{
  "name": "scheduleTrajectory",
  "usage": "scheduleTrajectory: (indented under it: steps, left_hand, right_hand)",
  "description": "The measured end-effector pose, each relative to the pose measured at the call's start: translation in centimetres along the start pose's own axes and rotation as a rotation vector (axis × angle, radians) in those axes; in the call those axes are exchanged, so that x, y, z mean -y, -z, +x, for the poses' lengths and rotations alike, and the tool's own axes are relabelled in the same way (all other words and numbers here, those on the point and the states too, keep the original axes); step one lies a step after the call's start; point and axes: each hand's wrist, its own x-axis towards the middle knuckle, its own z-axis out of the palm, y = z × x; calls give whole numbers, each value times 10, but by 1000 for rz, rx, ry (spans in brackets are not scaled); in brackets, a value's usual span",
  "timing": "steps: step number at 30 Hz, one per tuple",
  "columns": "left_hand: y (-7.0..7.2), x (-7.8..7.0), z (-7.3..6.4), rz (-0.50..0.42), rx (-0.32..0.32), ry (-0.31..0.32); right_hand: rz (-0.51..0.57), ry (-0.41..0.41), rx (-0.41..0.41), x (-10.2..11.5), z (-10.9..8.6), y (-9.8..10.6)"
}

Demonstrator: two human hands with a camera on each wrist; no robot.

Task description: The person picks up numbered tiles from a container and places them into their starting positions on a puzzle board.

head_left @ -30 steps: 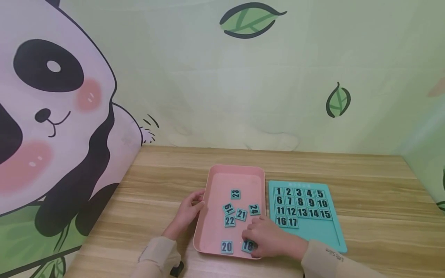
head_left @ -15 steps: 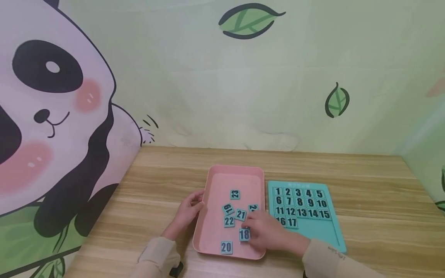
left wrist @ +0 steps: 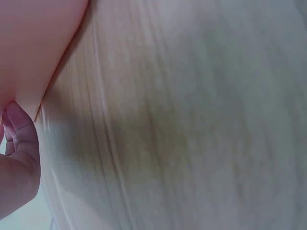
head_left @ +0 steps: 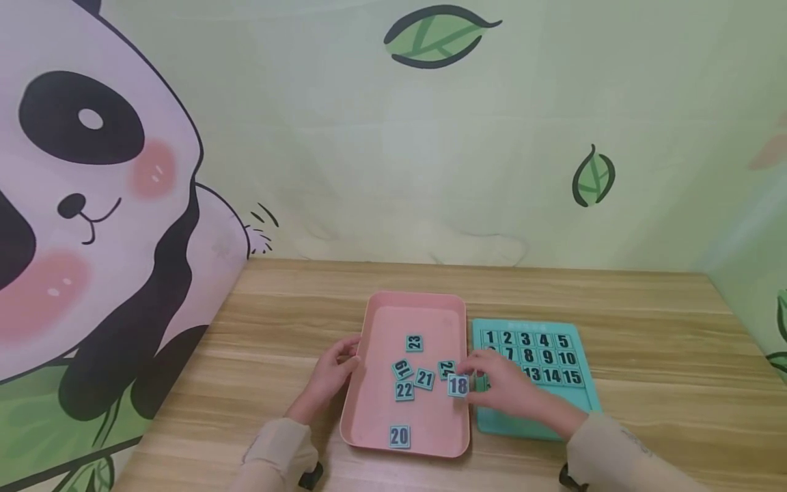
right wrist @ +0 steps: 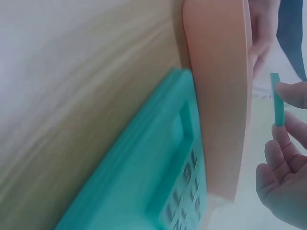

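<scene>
In the head view my right hand (head_left: 501,386) pinches a teal number tile marked 18 (head_left: 458,386) between thumb and fingers. The tile is over the right rim of the pink tray (head_left: 375,410). Seen edge-on in the right wrist view, the thin tile (right wrist: 278,100) stands upright between the fingertips. My left hand (head_left: 335,372) grips the tray's left edge, its thumb (left wrist: 21,120) against the wall in the left wrist view. Beside the tray lies a teal number board (head_left: 522,422), with rows of tiles from 1 on, partly covered by my right hand.
Inside the tray lie several loose tiles: 23 (head_left: 415,343), 19 (head_left: 402,370), 21 (head_left: 424,379), 22 (head_left: 404,391), 24 (head_left: 446,370) and 20 (head_left: 399,436). Behind the wooden table (head_left: 295,294) rises a wall covering (head_left: 344,137) with a panda and leaves.
My right hand has lifted the 18 tile from the tray's lower right corner and carried it up and rightward to the rim beside the board. The left hand stays at the tray.
</scene>
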Motion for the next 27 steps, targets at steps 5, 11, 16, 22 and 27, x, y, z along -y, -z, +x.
scheduleTrajectory:
  steps: [5,11,16,22,27]
  left_hand:
    - [0,-1,0,9,-3,3]
    - [-1,0,1,19,-6,-1]
    - [-1,0,1,21,-7,2]
    - [-1,0,1,17,-2,5]
    - [-1,0,1,13,-1,5]
  right_hand:
    - [58,-47,-11,-14,-8,18]
    - [44,-84,-56,-35,-19,34]
    - [1,-83,-121,-52,-30,41]
    - [10,-71,-141,-67,-45,47]
    - [13,-67,-110,-78,-55,48]
